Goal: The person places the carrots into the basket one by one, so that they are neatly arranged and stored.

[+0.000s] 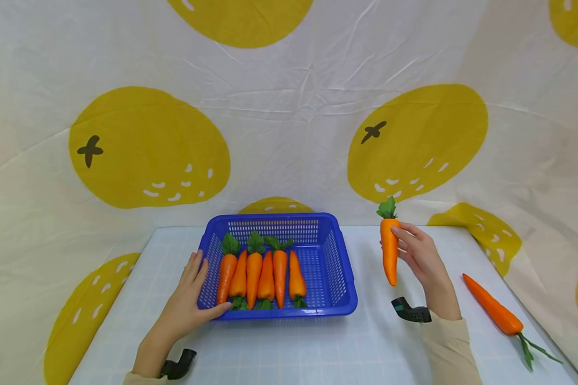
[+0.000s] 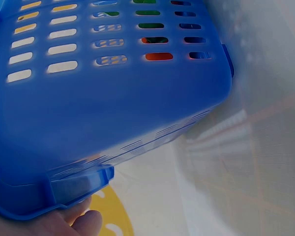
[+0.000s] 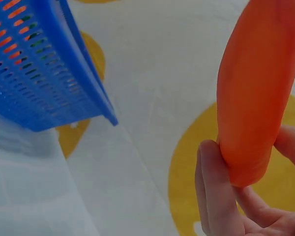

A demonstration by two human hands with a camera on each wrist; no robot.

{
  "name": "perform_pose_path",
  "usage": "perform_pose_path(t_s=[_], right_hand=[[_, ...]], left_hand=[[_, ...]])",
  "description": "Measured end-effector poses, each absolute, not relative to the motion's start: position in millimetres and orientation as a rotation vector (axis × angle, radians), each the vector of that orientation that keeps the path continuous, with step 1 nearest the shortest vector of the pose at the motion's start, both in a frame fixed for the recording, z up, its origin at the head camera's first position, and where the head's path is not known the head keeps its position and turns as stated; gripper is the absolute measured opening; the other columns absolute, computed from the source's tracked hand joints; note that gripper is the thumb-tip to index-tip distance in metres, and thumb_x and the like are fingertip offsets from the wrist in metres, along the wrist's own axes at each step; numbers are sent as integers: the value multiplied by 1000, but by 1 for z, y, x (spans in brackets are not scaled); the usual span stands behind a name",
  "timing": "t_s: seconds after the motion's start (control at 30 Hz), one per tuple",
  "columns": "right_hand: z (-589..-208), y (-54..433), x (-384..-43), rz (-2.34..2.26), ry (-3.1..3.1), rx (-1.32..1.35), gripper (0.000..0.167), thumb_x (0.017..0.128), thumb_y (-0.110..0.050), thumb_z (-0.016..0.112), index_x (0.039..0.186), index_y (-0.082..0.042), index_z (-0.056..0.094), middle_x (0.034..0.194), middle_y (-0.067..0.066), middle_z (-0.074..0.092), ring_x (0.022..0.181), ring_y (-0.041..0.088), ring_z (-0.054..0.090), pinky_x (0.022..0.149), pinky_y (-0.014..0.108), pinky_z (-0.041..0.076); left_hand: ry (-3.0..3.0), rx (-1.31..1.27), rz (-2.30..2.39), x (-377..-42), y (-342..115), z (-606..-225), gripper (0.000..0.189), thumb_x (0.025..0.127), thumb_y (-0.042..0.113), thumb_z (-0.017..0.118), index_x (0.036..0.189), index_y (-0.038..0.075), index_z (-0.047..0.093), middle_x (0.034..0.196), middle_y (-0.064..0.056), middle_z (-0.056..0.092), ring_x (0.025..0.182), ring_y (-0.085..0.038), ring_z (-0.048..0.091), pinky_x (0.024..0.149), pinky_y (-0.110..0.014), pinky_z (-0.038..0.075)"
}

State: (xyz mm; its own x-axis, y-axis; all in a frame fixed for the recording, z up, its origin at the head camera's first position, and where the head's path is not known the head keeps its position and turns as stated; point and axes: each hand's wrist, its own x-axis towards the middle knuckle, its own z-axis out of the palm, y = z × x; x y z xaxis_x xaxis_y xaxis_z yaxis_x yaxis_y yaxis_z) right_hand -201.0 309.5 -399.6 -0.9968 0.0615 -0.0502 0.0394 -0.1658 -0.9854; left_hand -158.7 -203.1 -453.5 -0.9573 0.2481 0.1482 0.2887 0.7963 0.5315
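Observation:
In the head view my left hand (image 1: 185, 297) rests at the near left corner of a blue plastic basket (image 1: 343, 267), its fingers extended along the left rim and its thumb on the front rim. Several carrots (image 1: 254, 275) lie side by side in the basket's left and middle part, leafy tops alternately far and near. To the right of the basket, my right hand (image 1: 421, 254) pinches another carrot (image 1: 390, 251) above the table, green top up and tip down. The right wrist view shows that carrot (image 3: 258, 93) between thumb and fingers; its leaves are out of frame there.
One more carrot (image 1: 496, 307) lies at the table's right edge, its leaves toward the near side. Light checked cloth covers the table (image 1: 289, 353). Behind it hangs a pale curtain (image 1: 289, 133) with large yellow fruit prints.

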Motion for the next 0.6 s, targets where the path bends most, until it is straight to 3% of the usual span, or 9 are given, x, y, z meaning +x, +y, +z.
perform_pose_path(t_s=[0.33, 0.6], right_hand=[[-372, 275, -221, 2367, -1990, 38, 24, 98, -26, 64, 116, -10, 62, 106, 3, 65, 89, 18, 71, 80, 32, 59], [-361, 243, -236, 2361, -2004, 124, 30, 98, -25, 64, 121, -5, 60, 107, 6, 64, 91, 20, 70, 82, 34, 59]], left_hand=[[-2904, -441, -881, -158, -203, -453, 117, 77, 57, 78, 155, -4, 18, 166, -16, 0, 152, -32, -6, 109, -71, 20], [-2902, -446, -881, -158, -203, -452, 117, 77, 59, 77, 155, -5, 18, 166, -16, 0, 152, -32, -6, 109, -71, 20]])
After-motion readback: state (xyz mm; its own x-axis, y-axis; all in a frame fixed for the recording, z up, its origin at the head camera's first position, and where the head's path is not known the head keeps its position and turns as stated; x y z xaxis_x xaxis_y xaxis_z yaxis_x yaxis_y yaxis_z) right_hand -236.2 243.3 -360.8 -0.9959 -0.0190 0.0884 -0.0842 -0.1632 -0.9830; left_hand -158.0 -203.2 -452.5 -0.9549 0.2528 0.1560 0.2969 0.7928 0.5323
